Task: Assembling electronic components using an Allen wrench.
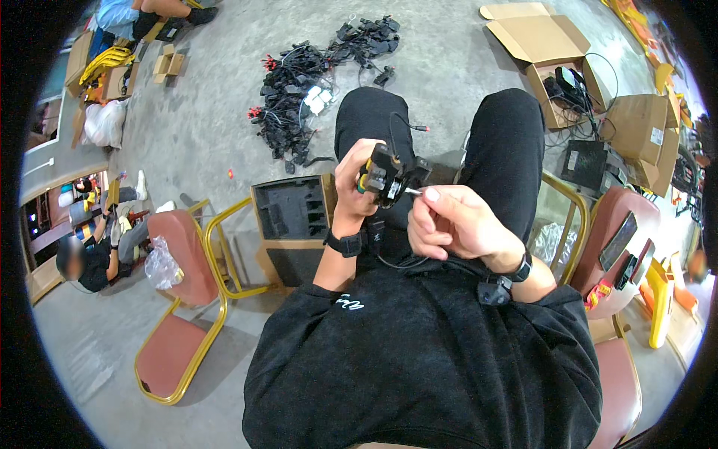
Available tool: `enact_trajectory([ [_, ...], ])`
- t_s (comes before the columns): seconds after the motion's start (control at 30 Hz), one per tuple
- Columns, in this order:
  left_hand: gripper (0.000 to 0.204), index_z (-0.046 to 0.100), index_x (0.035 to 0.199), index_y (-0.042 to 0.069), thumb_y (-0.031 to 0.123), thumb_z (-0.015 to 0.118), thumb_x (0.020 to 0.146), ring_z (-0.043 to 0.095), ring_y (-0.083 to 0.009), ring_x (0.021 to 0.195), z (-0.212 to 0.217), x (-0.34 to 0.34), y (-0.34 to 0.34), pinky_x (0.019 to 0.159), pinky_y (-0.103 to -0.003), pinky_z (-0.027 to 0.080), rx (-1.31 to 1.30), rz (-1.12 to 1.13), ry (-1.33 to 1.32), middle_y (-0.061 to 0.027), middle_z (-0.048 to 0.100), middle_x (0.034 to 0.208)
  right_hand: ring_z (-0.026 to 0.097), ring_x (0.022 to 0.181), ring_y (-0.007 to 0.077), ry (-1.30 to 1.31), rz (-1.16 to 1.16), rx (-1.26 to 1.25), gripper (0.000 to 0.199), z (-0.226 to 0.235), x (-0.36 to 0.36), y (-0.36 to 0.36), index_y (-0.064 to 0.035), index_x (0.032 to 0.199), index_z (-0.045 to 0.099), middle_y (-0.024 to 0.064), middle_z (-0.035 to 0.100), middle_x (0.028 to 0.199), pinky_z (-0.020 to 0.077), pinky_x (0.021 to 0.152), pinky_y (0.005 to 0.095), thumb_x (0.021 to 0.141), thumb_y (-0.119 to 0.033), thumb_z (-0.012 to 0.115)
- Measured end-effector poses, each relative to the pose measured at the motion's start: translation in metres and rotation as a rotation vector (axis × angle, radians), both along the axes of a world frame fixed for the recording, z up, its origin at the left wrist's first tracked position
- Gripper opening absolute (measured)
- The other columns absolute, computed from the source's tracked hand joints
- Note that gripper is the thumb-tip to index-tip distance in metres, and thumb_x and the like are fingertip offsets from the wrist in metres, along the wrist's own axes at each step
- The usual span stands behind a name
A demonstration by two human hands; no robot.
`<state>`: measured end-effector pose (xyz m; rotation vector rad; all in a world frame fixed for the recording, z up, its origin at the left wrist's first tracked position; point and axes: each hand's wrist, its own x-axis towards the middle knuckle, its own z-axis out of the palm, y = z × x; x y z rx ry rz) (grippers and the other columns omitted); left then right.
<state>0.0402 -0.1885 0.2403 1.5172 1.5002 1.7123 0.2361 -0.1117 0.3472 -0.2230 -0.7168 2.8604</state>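
Note:
My left hand (349,179) is closed round a black plastic device (383,179) with a thin cable, held above my lap between my knees. A short black lead (404,123) with a reddish-tipped plug sticks out from the device's far side. My right hand (465,223) pinches a thin silvery metal rod (413,191) between thumb and forefinger. The rod points at the device's right side; whether it enters a hole there I cannot tell. My fingers hide the rod's other end, so its kind does not show.
A heap of black parts with cables (292,97) lies on the floor ahead. An open cardboard box (550,90) holds black devices at the far right. Left stands a foam-lined box (292,209) beside a brown chair (179,258); another chair (617,247) is right. A person (97,251) sits far left.

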Motion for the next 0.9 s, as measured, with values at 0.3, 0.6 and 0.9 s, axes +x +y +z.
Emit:
enact_trajectory([
  [0.3, 0.055, 0.061, 0.101, -0.003, 0.052, 0.057, 0.094, 0.065, -0.0269, 0.082, -0.013, -0.003, -0.002, 0.074, -0.035, 0.051, 0.075, 0.004, -0.082, -0.0173, 0.066, 0.095, 0.046, 0.058, 0.0168, -0.168, -0.091, 0.537, 0.038, 0.004, 0.004, -0.006, -0.0029, 0.086, 0.059, 0.0039, 0.048, 0.065, 0.0393, 0.056, 0.0314, 0.108, -0.027, 0.041],
  [0.6, 0.063, 0.063, 0.103, -0.004, 0.058, 0.058, 0.092, 0.066, -0.03, 0.089, -0.001, 0.002, 0.0, 0.08, -0.037, 0.051, -0.022, 0.021, -0.069, -0.0182, 0.067, 0.096, 0.056, 0.08, 0.0294, -0.19, -0.423, 1.647, 0.009, 0.004, -0.002, 0.013, -0.004, 0.086, 0.061, 0.0109, 0.057, 0.086, 0.0433, 0.076, 0.0387, 0.091, -0.011, 0.063],
  [0.9, 0.066, 0.063, 0.108, -0.003, 0.061, 0.062, 0.09, 0.067, -0.0324, 0.091, 0.014, 0.001, 0.004, 0.081, -0.038, 0.052, -0.032, -0.025, 0.065, -0.0182, 0.067, 0.1, 0.055, 0.081, 0.0265, -0.266, -0.565, 2.075, 0.016, 0.009, 0.002, 0.02, -0.0054, 0.083, 0.06, 0.0068, 0.054, 0.083, 0.0431, 0.078, 0.0393, 0.077, -0.012, 0.074],
])
